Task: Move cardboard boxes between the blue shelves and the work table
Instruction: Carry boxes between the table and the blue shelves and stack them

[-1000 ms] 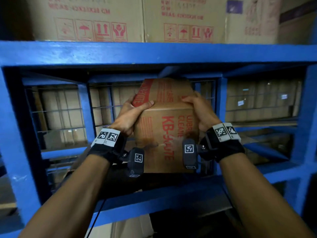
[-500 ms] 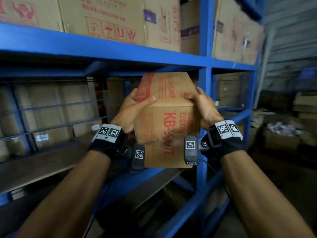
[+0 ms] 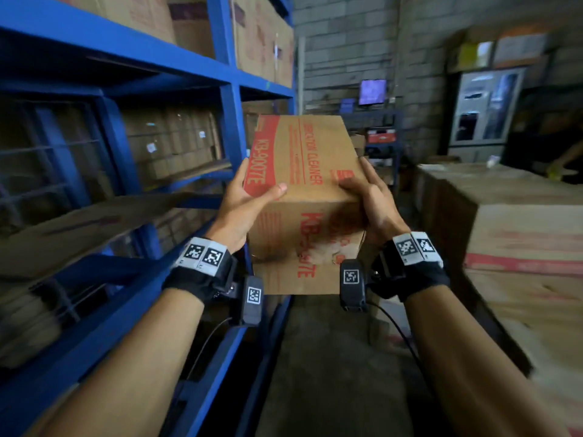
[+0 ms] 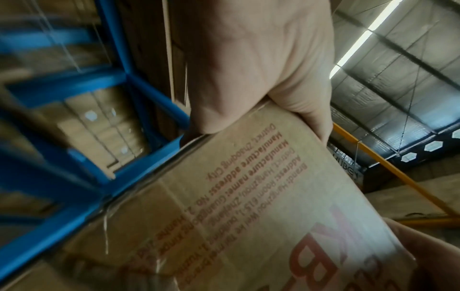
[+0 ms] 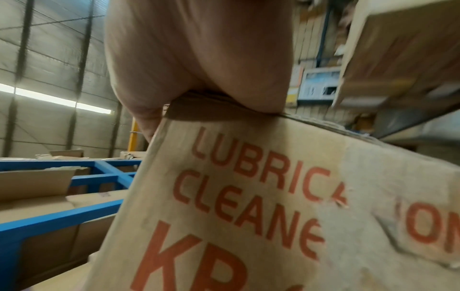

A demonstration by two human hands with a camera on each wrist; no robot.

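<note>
Both forearms reach forward, each wrist strapped with a black band carrying coded markers.

Left hand (image 3: 244,205) grips the near left top corner of a cardboard box (image 3: 303,171): thumb curled over the top face, fingers down the left side. Right hand (image 3: 372,200) grips the opposite near corner, thumb lying across the top, fingers wrapped round the right side. In the left wrist view the palm (image 4: 251,59) presses on the box edge; the box (image 4: 248,206) shows small red address print. In the right wrist view the palm (image 5: 196,53) clamps the top edge of the box (image 5: 248,196), red lettering "LUBRIC… CLEANE…" below, part of the surface paper torn away.

Box is held in the air at chest height, long axis pointing away, clear of any surface, just right of the blue shelves (image 3: 232,99). Red print on top reads "KB-9007E".

Shelves run along the left, loaded with more cartons above and behind wire mesh. To the right, stacked large cartons (image 3: 517,225). Concrete floor between.

Further back: grey block wall, a lit monitor (image 3: 373,91) above a small blue rack. Background blurred.
</note>
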